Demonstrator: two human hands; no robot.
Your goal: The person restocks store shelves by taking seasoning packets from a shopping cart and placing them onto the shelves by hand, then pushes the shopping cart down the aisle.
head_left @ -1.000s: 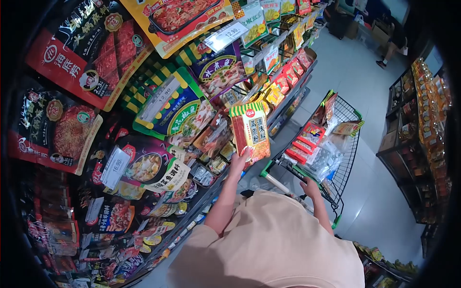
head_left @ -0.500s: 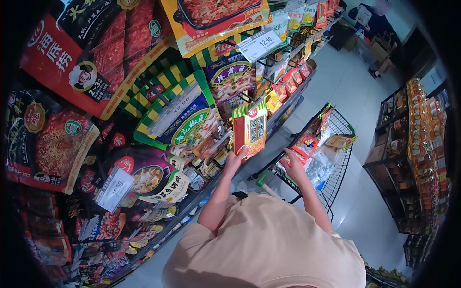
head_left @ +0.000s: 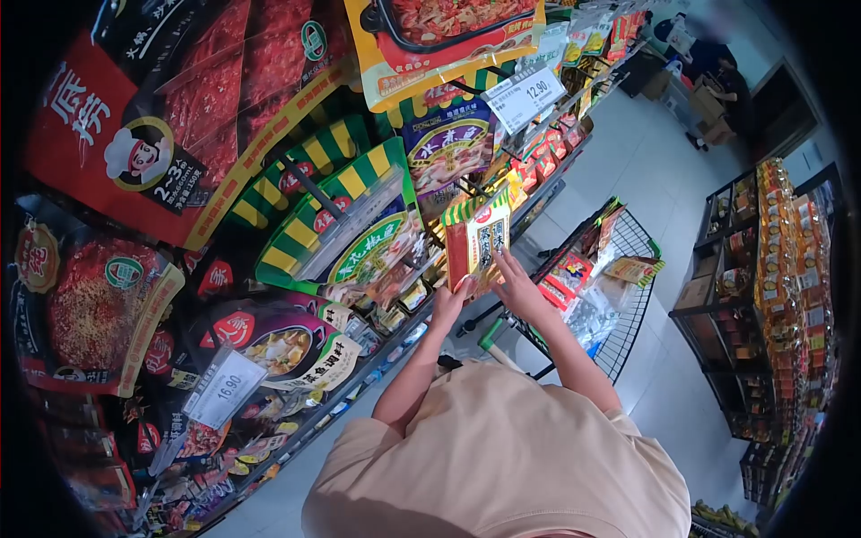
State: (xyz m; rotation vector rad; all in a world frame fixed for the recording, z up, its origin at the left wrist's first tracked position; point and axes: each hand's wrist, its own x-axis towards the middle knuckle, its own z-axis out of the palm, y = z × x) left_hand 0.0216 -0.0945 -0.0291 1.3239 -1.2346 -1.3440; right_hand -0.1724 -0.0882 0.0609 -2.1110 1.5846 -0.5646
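Observation:
A red, white and yellow packet of steamed-meat seasoning powder [head_left: 475, 238], with a green-striped top edge, is held up in front of the shelf rack. My left hand [head_left: 451, 303] grips its lower left corner, thumb on the front. At the lower right side, my right hand [head_left: 523, 291] has its fingers on the packet's face and edge; its thumb is hard to see. Just behind and right of my right hand, a black wire shopping cart [head_left: 639, 300] with green trim carries several packets and clear plastic.
On the left, a shelf rack is hung with seasoning pouches, including a green-and-yellow striped pouch [head_left: 345, 229]. Price tags [head_left: 525, 97] jut out from it. Another stocked shelf [head_left: 731, 305] stands across the tiled aisle [head_left: 614, 152]. A person [head_left: 722, 90] is by cardboard boxes at the far end.
My right hand has moved left from near the cart onto the packet. The packet, still in my left hand, has shifted slightly right. The view has shifted a little.

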